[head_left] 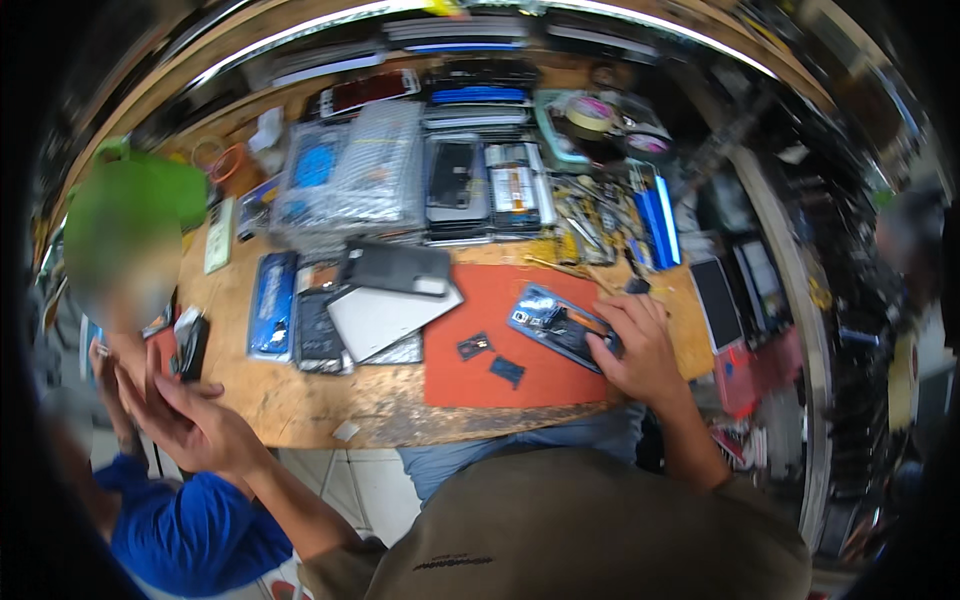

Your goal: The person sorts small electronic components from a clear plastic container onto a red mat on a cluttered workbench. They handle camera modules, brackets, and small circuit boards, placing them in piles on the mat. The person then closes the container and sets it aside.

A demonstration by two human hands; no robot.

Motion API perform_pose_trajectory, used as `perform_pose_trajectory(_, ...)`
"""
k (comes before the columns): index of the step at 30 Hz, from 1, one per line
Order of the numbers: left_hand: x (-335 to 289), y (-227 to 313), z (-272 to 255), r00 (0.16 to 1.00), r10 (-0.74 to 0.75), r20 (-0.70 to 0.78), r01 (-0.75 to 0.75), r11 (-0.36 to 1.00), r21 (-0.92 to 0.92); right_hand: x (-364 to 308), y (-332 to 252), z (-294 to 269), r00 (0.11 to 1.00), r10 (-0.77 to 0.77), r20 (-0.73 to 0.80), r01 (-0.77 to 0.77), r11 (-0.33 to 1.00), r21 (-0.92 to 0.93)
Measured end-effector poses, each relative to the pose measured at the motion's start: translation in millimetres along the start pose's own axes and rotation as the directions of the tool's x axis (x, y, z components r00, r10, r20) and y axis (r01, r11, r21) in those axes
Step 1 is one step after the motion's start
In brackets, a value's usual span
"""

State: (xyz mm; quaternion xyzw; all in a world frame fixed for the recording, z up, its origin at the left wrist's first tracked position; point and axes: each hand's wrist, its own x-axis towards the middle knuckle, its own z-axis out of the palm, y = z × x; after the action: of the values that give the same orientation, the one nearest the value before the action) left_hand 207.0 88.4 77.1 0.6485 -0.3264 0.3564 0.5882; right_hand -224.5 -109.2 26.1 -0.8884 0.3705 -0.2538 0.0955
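My right hand [640, 345] grips the right end of an opened smartphone [556, 322], its thumb on the near side and fingers along the far edge. The phone lies tilted on an orange mat [450, 300], its inner parts showing. Left of it on the mat are two small dark phone parts, one [474, 346] a little farther off and the other [507, 372] nearer me. My left hand [205, 425] is raised past the table's left front edge. Its fingers are stretched out and hold nothing; they overlap a co-worker's hand [108, 375] in view, and contact is unclear.
Phone panels [390, 320] and a blue-wrapped pack [272, 305] lie left of the mat. Behind stand bubble-wrapped stacks [350, 165], trays of phones [490, 190] and a heap of tools [590, 215]. A co-worker in a blue shirt [190, 525] sits close on the left.
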Motion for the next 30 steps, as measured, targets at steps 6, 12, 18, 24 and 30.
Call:
perform_pose_trajectory(6, -84, -28, -19, 0.944, -0.245, 0.219, 0.263, 0.963, -0.055, 17, 39, -4, 0.996, 0.090, -0.015, -0.090, 0.995, 0.032)
perform_pose_trajectory(12, -116, -18, -27, 0.720, -0.492, 0.490, 0.540, 0.840, 0.050, 67, 70, 40, 0.994, 0.108, -0.008, -0.106, 0.986, 0.130)
perform_pose_trajectory(18, -110, 18, -3, 0.695, -0.127, 0.708, 0.027, 0.988, 0.150, 85, 79, 50, 0.995, 0.067, 0.067, -0.063, 0.996, -0.067)
perform_pose_trajectory(24, -121, 42, 27, 0.586, -0.005, 0.810, -0.204, 0.967, 0.154, 74, 87, 39, 0.978, 0.207, -0.005, -0.206, 0.977, -0.052)
perform_pose_trajectory(30, -127, 42, 28, 0.617, -0.001, 0.787, -0.174, 0.975, 0.137, 58, 60, 36, 0.999, 0.046, 0.023, -0.047, 0.995, 0.088)
